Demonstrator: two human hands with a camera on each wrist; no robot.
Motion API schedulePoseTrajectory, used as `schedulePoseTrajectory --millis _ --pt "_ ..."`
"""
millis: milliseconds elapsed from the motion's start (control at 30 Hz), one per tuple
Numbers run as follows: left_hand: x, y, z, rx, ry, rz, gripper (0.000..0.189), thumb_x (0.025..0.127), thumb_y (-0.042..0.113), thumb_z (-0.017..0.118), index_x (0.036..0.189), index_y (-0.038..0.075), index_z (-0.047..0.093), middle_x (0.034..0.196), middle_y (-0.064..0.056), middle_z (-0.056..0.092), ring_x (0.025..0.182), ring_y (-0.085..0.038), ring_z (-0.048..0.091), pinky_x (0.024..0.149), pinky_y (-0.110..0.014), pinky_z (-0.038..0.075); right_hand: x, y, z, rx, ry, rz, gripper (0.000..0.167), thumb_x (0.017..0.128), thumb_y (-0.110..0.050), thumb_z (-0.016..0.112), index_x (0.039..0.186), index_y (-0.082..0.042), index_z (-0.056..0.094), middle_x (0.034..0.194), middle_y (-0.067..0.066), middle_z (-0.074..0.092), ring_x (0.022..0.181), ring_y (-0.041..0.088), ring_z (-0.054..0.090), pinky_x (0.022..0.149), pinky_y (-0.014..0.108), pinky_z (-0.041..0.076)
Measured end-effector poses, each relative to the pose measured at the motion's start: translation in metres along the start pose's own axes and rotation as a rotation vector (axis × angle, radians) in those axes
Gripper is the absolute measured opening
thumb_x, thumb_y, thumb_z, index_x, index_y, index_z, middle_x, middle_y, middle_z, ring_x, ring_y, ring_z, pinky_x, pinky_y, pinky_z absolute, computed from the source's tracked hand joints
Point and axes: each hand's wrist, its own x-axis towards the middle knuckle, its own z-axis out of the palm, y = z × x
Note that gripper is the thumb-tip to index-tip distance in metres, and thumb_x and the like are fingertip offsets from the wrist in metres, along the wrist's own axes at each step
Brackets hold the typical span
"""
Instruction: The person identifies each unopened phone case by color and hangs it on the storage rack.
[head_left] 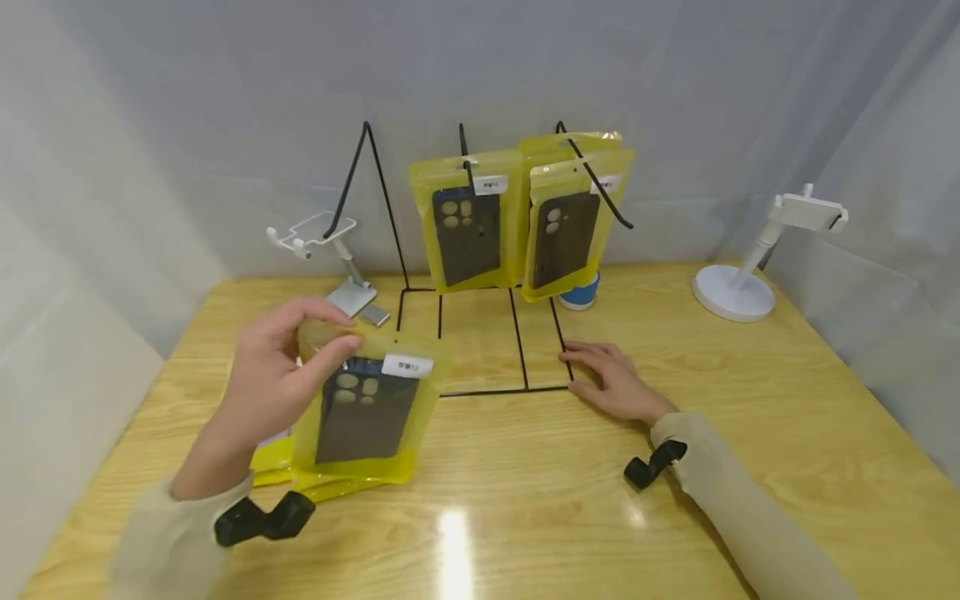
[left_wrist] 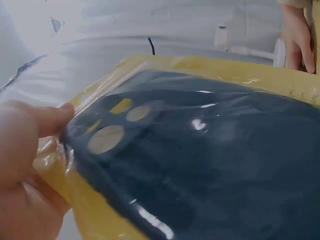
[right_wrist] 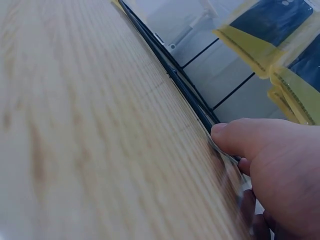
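A translucent yellow zip pouch with a dark phone case inside [head_left: 367, 417] is held near its top edge by my left hand [head_left: 273, 383], between thumb and fingers. In the left wrist view the phone case's camera holes [left_wrist: 106, 139] face up close to the thumb. A black wire display rack [head_left: 480, 393] stands on the table. My right hand [head_left: 615, 383] rests at the right front corner of its base, thumb tip and fingers touching the wire. Similar pouches hang from the rack: one on the middle hook [head_left: 467, 275], others on the right hook [head_left: 566, 279].
More yellow pouches [head_left: 272, 462] lie under the held one on the wooden table [head_left: 525, 517]. A white phone stand [head_left: 352, 296] is behind the rack's left side, another [head_left: 735, 292] at the far right. A blue-and-white round object [head_left: 580, 297] sits behind the right pouches.
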Motion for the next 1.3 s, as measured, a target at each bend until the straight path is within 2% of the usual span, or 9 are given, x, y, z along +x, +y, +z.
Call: schedulePoseTrajectory --millis 100,233,400,600,800,933,1067,1200,1300 --pt "0.007 0.005 0.016 -0.068 0.057 -0.02 0.014 0.087 0.006 0.069 0.091 -0.006 0.062 0.085 0.007 0.065 0.042 -0.002 0.031 0.038 -0.017 0.027 -0.002 0.0 -0.002 -0.001 -0.002 -0.002 0.049 0.094 -0.024 0.062 0.139 -0.012 0.05 0.151 0.013 0.038 0.133 0.038 0.031 0.098 0.06 0.026" --pt "0.017 0.01 0.037 -0.11 0.115 -0.066 0.011 0.085 -0.008 0.064 0.094 -0.009 0.057 0.082 0.012 0.058 0.05 -0.005 0.043 0.043 -0.02 0.036 -0.003 0.0 -0.007 0.007 -0.002 0.001 0.049 0.094 -0.024 0.062 0.139 -0.011 0.05 0.151 0.013 0.038 0.133 0.037 0.031 0.097 0.059 0.026" --pt "0.034 0.012 0.053 -0.128 0.142 -0.053 0.014 0.091 0.001 0.062 0.096 -0.01 0.053 0.086 0.016 0.055 0.056 -0.004 0.046 0.05 -0.018 0.038 -0.001 0.003 -0.008 -0.01 -0.002 -0.003 0.049 0.094 -0.025 0.062 0.139 -0.012 0.05 0.151 0.012 0.039 0.133 0.037 0.032 0.099 0.059 0.026" --pt "0.054 0.007 0.067 -0.222 0.106 -0.028 0.014 0.093 -0.001 0.057 0.097 -0.012 0.05 0.083 0.014 0.055 0.06 -0.004 0.048 0.054 -0.017 0.041 0.0 0.004 -0.003 -0.009 0.005 -0.03 0.048 0.094 -0.025 0.061 0.139 -0.012 0.05 0.15 0.014 0.041 0.133 0.04 0.032 0.1 0.063 0.026" --pt "0.07 -0.002 0.078 -0.268 0.128 -0.024 0.013 0.094 -0.004 0.052 0.098 -0.014 0.046 0.088 0.016 0.057 0.076 -0.002 0.058 0.069 -0.019 0.049 -0.001 0.003 0.001 0.006 0.051 -0.059 0.047 0.095 -0.031 0.059 0.137 -0.011 0.052 0.148 0.015 0.042 0.13 0.04 0.034 0.096 0.062 0.027" --pt "0.074 -0.011 0.082 -0.31 0.167 0.043 0.024 0.097 0.007 0.054 0.098 -0.015 0.045 0.089 0.015 0.056 0.076 -0.002 0.057 0.069 -0.019 0.049 0.0 0.003 0.004 0.008 0.059 -0.069 0.048 0.096 -0.035 0.057 0.137 -0.011 0.052 0.147 0.016 0.043 0.128 0.04 0.035 0.095 0.061 0.027" --pt "0.076 -0.015 0.085 -0.325 0.203 0.092 0.036 0.097 0.021 0.056 0.098 -0.014 0.046 0.09 0.014 0.055 0.077 -0.003 0.056 0.071 -0.02 0.048 0.001 0.003 0.003 0.01 0.031 -0.044 0.048 0.095 -0.029 0.059 0.138 -0.01 0.051 0.149 0.016 0.04 0.132 0.04 0.032 0.098 0.062 0.025" --pt "0.08 -0.017 0.089 -0.303 0.178 0.094 0.04 0.097 0.026 0.055 0.099 -0.014 0.046 0.091 0.014 0.054 0.078 -0.004 0.055 0.073 -0.021 0.047 0.002 0.002 0.0 0.002 0.001 -0.01 0.048 0.094 -0.024 0.061 0.139 -0.012 0.05 0.151 0.013 0.038 0.135 0.037 0.03 0.1 0.06 0.025" --pt "0.083 -0.017 0.095 -0.292 0.167 0.07 0.028 0.098 0.014 0.052 0.099 -0.013 0.046 0.091 0.015 0.053 0.078 -0.003 0.056 0.074 -0.022 0.048 0.001 0.001 -0.001 0.003 -0.012 0.008 0.048 0.094 -0.024 0.061 0.14 -0.013 0.049 0.152 0.011 0.037 0.136 0.036 0.03 0.1 0.058 0.025"
